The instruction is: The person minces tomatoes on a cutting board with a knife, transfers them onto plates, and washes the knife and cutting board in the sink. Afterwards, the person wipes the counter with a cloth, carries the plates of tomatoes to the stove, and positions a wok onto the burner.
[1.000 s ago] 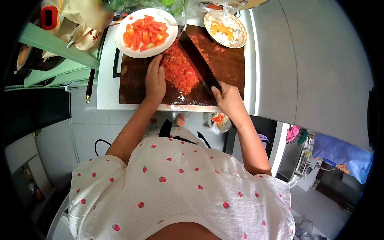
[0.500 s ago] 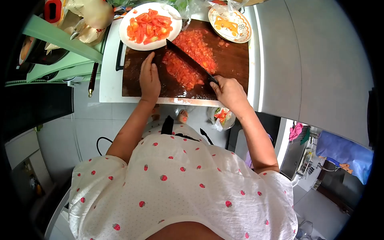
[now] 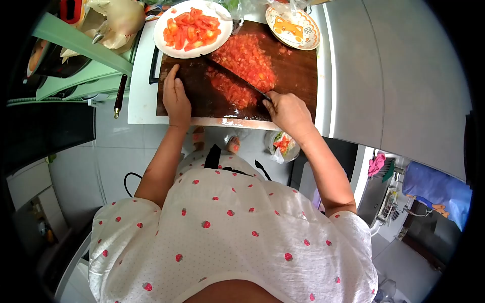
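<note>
The cutting board [image 3: 295, 76] bears a plate [image 3: 157, 33] at its far-left corner, chopped tomato [image 3: 255, 58] mid-board and a knife [image 3: 237, 78] slanting across that — right hand [image 3: 290, 112], fingers curled round it, left hand [image 3: 178, 101], fingers straight and together, at the board's left.

The cutting board [image 3: 296, 76] looks wooden, glossy where wet, the strawberry-print garment [image 3: 227, 245] soft, creased cloth.

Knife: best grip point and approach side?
Handle, probably from the near right, where the right hand grips it: the long blade slants away across the cutting board, tip by the white plate, so the handle end faces the person.
</note>
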`<state>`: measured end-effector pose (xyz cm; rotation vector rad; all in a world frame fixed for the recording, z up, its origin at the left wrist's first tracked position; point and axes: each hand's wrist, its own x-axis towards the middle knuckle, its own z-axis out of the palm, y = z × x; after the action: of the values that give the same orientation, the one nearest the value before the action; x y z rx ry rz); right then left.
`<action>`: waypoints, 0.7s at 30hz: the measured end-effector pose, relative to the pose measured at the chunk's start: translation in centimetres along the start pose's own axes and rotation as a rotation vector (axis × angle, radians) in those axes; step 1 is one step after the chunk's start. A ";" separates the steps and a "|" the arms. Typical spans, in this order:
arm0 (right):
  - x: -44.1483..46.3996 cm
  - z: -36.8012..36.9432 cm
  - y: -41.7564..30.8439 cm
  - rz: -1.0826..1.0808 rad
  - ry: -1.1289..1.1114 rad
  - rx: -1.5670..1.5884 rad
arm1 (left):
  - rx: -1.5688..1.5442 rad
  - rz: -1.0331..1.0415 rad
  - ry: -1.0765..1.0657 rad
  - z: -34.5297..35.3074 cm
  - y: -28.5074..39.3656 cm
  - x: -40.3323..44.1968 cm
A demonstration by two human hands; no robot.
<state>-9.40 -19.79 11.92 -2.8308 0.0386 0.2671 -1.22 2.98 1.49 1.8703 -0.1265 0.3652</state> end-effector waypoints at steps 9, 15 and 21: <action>-0.4 -0.5 -0.6 -0.035 -0.014 0.028 | 0.038 0.020 0.007 -0.2 -1.6 0.4; 0.7 -0.1 -0.3 -0.060 -0.035 -0.004 | 0.030 0.042 0.024 -0.2 -1.1 0.1; 0.4 -0.1 -0.5 -0.030 -0.083 -0.015 | 0.024 0.041 0.026 -0.2 -1.2 0.1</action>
<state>-9.00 -19.31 12.11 -2.8293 -0.0232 0.3794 -0.90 3.57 0.49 1.8884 -0.1438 0.4202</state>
